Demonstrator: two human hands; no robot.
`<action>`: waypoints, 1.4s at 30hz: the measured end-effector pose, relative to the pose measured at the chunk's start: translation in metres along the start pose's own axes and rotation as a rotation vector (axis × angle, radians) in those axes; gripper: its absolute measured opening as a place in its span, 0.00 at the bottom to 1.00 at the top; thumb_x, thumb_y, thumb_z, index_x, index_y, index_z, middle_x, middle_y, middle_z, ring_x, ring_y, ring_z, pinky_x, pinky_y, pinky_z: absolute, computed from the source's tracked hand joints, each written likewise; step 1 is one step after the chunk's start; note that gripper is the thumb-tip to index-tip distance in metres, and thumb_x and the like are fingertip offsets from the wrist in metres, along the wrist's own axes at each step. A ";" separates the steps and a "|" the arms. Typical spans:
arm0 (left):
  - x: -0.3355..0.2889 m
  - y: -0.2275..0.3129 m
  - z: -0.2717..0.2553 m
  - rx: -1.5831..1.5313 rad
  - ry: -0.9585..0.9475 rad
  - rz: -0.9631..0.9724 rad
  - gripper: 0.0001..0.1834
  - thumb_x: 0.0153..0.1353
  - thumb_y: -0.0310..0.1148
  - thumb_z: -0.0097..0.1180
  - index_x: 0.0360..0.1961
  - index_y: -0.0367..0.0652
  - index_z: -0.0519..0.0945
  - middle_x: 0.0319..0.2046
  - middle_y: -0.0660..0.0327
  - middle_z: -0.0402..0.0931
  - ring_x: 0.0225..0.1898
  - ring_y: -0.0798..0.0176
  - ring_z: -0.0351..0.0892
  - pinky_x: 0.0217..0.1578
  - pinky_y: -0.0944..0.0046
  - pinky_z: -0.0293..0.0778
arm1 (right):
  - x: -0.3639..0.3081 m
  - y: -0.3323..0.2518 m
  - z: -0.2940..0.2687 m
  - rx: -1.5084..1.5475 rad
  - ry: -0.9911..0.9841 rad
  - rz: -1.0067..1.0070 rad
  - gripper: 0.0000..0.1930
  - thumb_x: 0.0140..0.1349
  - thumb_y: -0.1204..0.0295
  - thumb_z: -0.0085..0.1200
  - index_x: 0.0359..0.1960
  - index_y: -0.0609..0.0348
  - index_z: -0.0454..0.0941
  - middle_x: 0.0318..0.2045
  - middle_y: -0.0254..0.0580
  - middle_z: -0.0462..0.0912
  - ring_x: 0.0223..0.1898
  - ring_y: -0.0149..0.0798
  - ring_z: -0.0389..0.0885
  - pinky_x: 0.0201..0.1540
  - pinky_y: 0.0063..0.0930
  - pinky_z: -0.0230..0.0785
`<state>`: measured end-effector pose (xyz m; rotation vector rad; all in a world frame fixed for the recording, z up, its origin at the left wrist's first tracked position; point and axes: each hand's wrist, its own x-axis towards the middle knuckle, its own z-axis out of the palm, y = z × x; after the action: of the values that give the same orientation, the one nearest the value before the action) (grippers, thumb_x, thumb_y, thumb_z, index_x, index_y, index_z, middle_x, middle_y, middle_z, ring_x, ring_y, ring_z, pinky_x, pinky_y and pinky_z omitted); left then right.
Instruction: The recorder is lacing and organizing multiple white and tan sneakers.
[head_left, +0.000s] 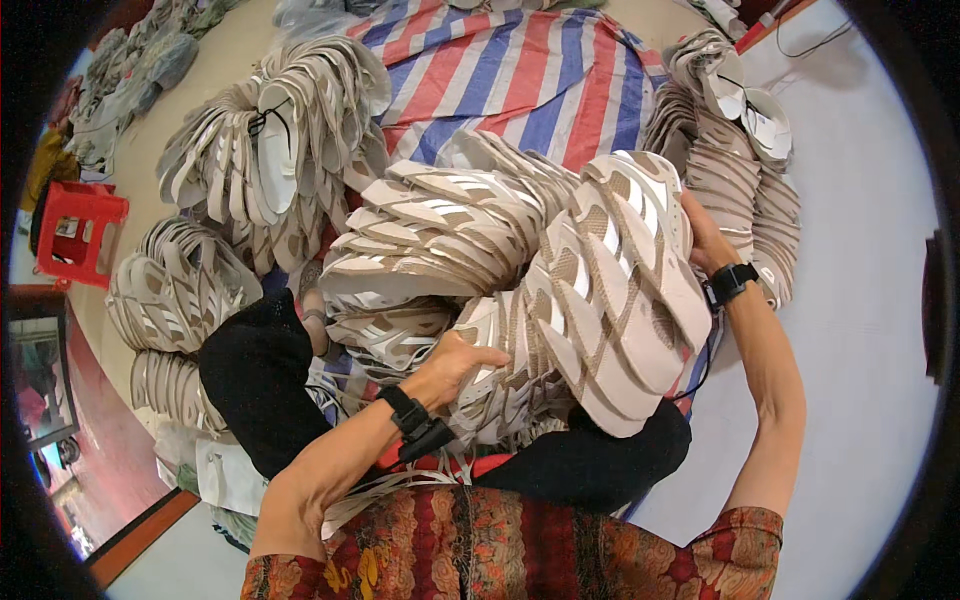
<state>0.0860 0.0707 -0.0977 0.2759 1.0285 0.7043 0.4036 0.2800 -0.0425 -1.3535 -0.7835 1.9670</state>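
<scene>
A long bundle of nested beige, tan and white shoe uppers (610, 290) lies slanting across my lap, held between both hands. My left hand (455, 368) grips its lower left end, the thumb pressed along the top and the other fingers mostly hidden. At the upper right, my right hand (703, 235) is wrapped around the bundle's far end, its fingertips out of sight behind the uppers. Just beyond, touching this bundle, rests another stack of the same shoe uppers (430, 235). Black-covered knees (255, 380) show on either side.
More bundles of shoe uppers (190, 290) stand at the left, one tied with black cord (265, 122). Further tied bundles (725, 180) lie at the right by a pale wall or panel. Striped sheeting (520, 75) spreads behind. A red plastic stool (80, 230) stands far left.
</scene>
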 end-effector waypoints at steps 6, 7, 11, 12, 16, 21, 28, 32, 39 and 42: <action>-0.066 0.018 -0.022 -0.041 -0.102 0.130 0.32 0.43 0.14 0.56 0.54 0.37 0.66 0.47 0.58 0.73 0.46 0.62 0.75 0.48 0.62 0.71 | -0.038 -0.011 0.061 -0.070 -0.047 -0.029 0.22 0.61 0.56 0.47 0.50 0.61 0.70 0.43 0.40 0.78 0.38 0.30 0.80 0.40 0.25 0.76; -0.081 0.019 -0.031 -0.075 -0.158 0.239 0.33 0.43 0.17 0.57 0.55 0.37 0.66 0.47 0.57 0.73 0.47 0.62 0.74 0.48 0.61 0.70 | -0.051 -0.011 0.073 -0.030 -0.103 -0.061 0.22 0.62 0.56 0.46 0.49 0.61 0.71 0.43 0.41 0.78 0.37 0.31 0.80 0.40 0.25 0.76; -0.113 0.013 -0.067 -0.034 -0.110 0.315 0.33 0.42 0.23 0.62 0.54 0.36 0.66 0.46 0.54 0.74 0.44 0.58 0.75 0.46 0.60 0.70 | -0.079 0.008 0.114 -0.085 -0.142 -0.250 0.21 0.62 0.57 0.46 0.49 0.61 0.71 0.43 0.40 0.78 0.38 0.30 0.79 0.40 0.27 0.75; -0.112 0.016 -0.078 -0.017 -0.056 0.301 0.33 0.42 0.23 0.62 0.54 0.36 0.66 0.46 0.54 0.74 0.44 0.58 0.75 0.46 0.60 0.70 | -0.078 0.014 0.122 -0.105 -0.269 -0.200 0.19 0.62 0.60 0.46 0.48 0.61 0.72 0.42 0.39 0.78 0.39 0.30 0.78 0.41 0.27 0.74; -0.108 0.019 -0.097 1.279 0.693 0.427 0.37 0.41 0.36 0.67 0.53 0.36 0.64 0.43 0.46 0.72 0.44 0.50 0.73 0.44 0.58 0.68 | -0.069 0.034 0.132 -0.389 -0.036 -0.215 0.15 0.62 0.64 0.44 0.45 0.60 0.73 0.39 0.36 0.78 0.37 0.28 0.76 0.38 0.24 0.70; -0.119 0.043 -0.059 1.010 0.364 0.582 0.36 0.49 0.41 0.62 0.55 0.37 0.61 0.47 0.49 0.67 0.47 0.57 0.69 0.46 0.62 0.66 | -0.062 0.039 0.130 -0.457 0.027 -0.240 0.14 0.61 0.63 0.45 0.39 0.60 0.75 0.33 0.36 0.78 0.33 0.28 0.74 0.35 0.23 0.67; -0.119 0.135 0.024 0.728 0.055 0.789 0.30 0.58 0.44 0.51 0.56 0.37 0.61 0.46 0.56 0.67 0.49 0.67 0.65 0.49 0.69 0.61 | -0.127 0.061 0.187 -0.855 -0.035 -0.585 0.18 0.58 0.56 0.49 0.34 0.61 0.76 0.26 0.40 0.77 0.28 0.29 0.72 0.31 0.28 0.64; -0.113 0.156 0.042 1.053 0.047 0.618 0.27 0.56 0.43 0.49 0.52 0.34 0.66 0.43 0.53 0.71 0.44 0.64 0.70 0.45 0.68 0.65 | -0.160 0.070 0.217 -1.020 -0.068 -0.929 0.20 0.53 0.54 0.53 0.32 0.60 0.77 0.24 0.42 0.76 0.24 0.33 0.73 0.27 0.31 0.64; -0.139 0.121 0.035 0.955 -0.194 0.611 0.31 0.48 0.37 0.44 0.54 0.33 0.65 0.50 0.56 0.68 0.51 0.64 0.66 0.53 0.68 0.59 | -0.176 0.052 0.192 -0.302 -0.232 -0.333 0.18 0.59 0.55 0.45 0.33 0.59 0.76 0.26 0.35 0.79 0.25 0.24 0.72 0.27 0.16 0.62; -0.171 0.095 0.016 1.011 -0.194 0.741 0.35 0.45 0.38 0.46 0.57 0.35 0.62 0.52 0.55 0.66 0.56 0.62 0.62 0.57 0.65 0.55 | -0.187 0.059 0.202 -0.301 -0.452 -0.452 0.18 0.61 0.58 0.43 0.36 0.61 0.75 0.27 0.39 0.80 0.27 0.23 0.72 0.32 0.16 0.62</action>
<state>0.0061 0.0325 0.0776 1.6308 1.0202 0.7306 0.2559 0.0743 0.0814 -0.7792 -1.5021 1.8450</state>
